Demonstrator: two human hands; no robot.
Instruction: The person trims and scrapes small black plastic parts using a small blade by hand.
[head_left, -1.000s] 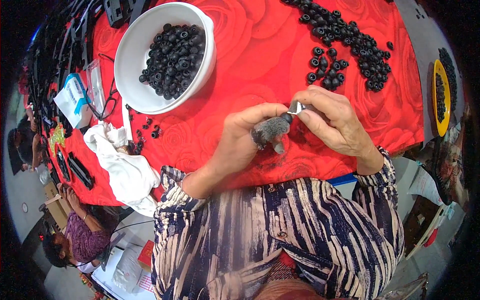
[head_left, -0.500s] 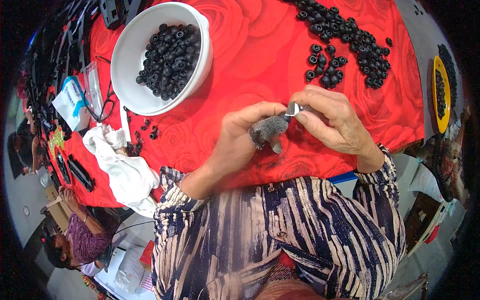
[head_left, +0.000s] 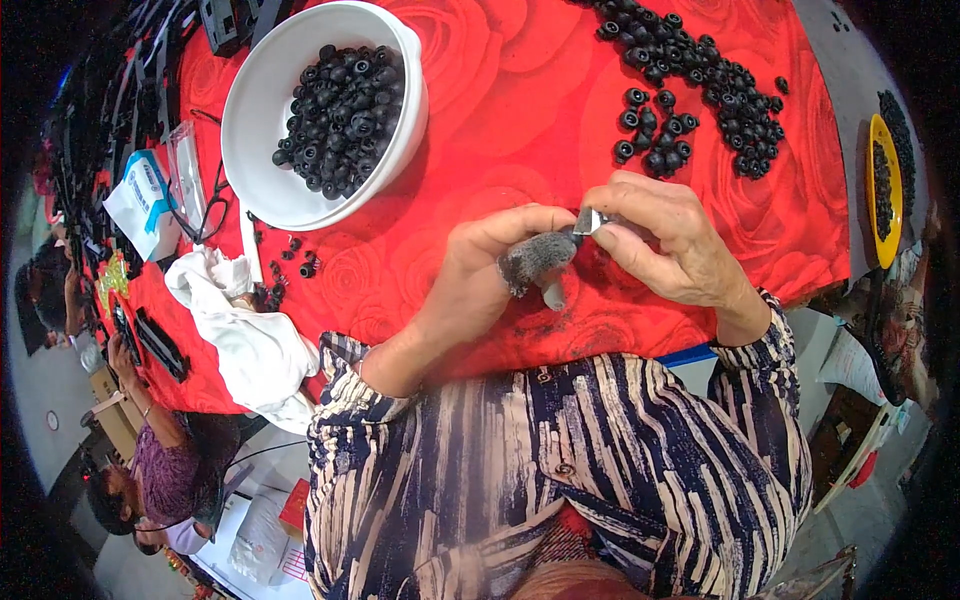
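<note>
Over the red tablecloth (head_left: pixel 500 120), your right hand (head_left: pixel 665 240) grips a small silvery blade (head_left: pixel 590 222) between thumb and fingers. Your left hand (head_left: pixel 475 268), one finger grey-coated, pinches a small dark piece (head_left: pixel 574 236) at the blade, mostly hidden. Black round parts (head_left: pixel 736 128) lie loose beyond your right hand; more sit in the white bowl (head_left: pixel 256 135) beyond your left.

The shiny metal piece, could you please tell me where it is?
In the head view, the shiny metal piece is pinched in the right hand, right of centre, close to the left hand.
</note>
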